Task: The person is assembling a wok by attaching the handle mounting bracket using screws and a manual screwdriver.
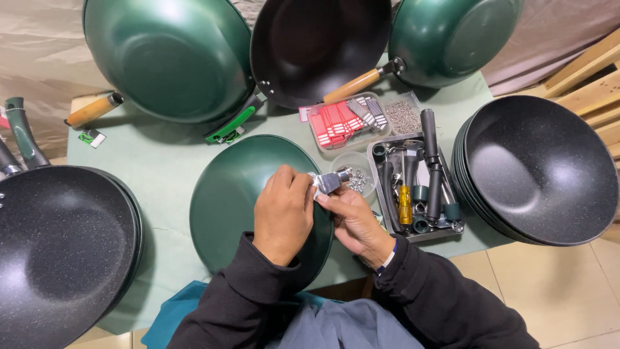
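A green pan (226,194) lies upside down on the table in front of me. Over its right rim both hands meet on a small silver metal bracket (331,181). My left hand (282,213) pinches the bracket's left end with its fingertips. My right hand (352,220) grips it from below and the right. Just beyond the bracket stands a small clear cup of screws (361,178).
A grey tray (452,227) of handles and a yellow screwdriver (405,203) sits to the right, with a clear box of red and striped tags (345,121) behind it. Stacked black pans stand at left (61,249) and right (539,171). Green pans (168,58) lean at the back.
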